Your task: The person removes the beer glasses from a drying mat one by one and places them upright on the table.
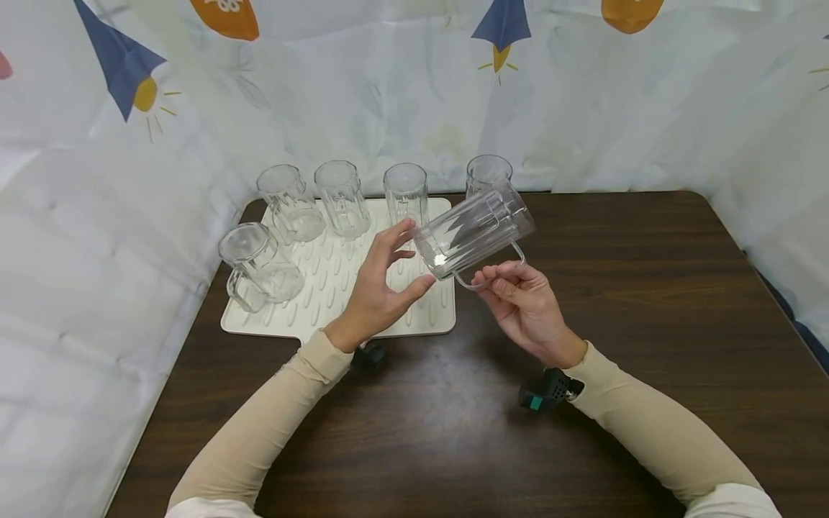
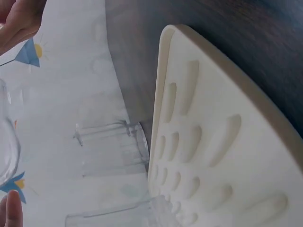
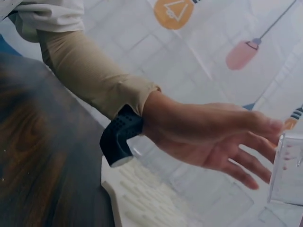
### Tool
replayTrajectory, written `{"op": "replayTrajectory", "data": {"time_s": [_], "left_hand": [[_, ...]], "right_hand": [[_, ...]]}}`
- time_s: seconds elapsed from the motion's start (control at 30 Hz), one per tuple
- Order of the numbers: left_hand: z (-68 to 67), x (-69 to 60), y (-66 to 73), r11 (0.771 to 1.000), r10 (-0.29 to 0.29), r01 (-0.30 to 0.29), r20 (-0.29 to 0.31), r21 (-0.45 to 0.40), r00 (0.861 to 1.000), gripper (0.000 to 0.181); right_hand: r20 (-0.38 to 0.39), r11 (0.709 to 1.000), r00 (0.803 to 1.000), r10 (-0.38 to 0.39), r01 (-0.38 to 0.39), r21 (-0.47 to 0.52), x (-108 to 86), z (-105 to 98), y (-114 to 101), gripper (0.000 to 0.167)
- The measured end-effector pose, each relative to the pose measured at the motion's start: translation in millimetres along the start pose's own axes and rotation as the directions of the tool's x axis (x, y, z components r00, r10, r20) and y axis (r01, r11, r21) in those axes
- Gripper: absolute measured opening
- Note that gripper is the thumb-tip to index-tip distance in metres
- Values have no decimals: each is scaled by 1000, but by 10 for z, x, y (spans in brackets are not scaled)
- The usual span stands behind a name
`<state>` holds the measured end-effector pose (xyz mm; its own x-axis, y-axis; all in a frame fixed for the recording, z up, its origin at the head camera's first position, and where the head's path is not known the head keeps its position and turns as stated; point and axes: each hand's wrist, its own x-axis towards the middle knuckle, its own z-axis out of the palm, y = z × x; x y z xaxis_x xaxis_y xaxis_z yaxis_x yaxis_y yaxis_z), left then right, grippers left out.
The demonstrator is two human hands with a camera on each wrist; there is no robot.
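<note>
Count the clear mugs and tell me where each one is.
6 clear mugs: one held by the right hand, one partly hidden behind that mug, three along the back of the white tray, one toward its left edge.

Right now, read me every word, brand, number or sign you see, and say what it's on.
No readable words, brands or numbers in any view.
Backdrop: pictures only; one orange disc bears a triangle drawing.
Orange shape, head view's top left: cut-off white marks, no readable letters.
Held glass mug: no lettering shows.
Black wrist device: teal patch, no readable text.
</note>
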<state>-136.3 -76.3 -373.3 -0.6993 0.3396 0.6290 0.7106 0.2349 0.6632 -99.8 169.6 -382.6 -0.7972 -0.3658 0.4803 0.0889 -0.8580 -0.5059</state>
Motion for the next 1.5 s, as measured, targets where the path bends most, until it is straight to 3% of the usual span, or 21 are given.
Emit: {"op": "replayTrajectory", "data": {"time_s": [0.3,0.5,0.67,1.0,1.3,1.5], "left_hand": [[-186,-1,26,987,78,-77,-1,140,997,75],[-336,6,69,973,96,-96,10,212,995,69],[-485,-5,112,951,62,-70,36,300,997,72],[-805,-29,232,868,-83,21,102,497,991,81],[-1140,-101,249,812,-88,23,84,583,993,84],[-1334,-174,277,780,-127,60,62,623,990,85]], "right_hand": [[9,994,1000,16,-15,-106,29,-22,-86,31],[30,979,999,34,-28,-201,62,-13,-181,32],[52,961,998,36,-20,-275,88,-33,-250,31],[23,907,1000,6,4,-422,134,-94,-399,27],[28,882,999,-17,28,-470,167,-106,-513,28],[42,891,998,-47,61,-449,210,-115,-588,30]]}}
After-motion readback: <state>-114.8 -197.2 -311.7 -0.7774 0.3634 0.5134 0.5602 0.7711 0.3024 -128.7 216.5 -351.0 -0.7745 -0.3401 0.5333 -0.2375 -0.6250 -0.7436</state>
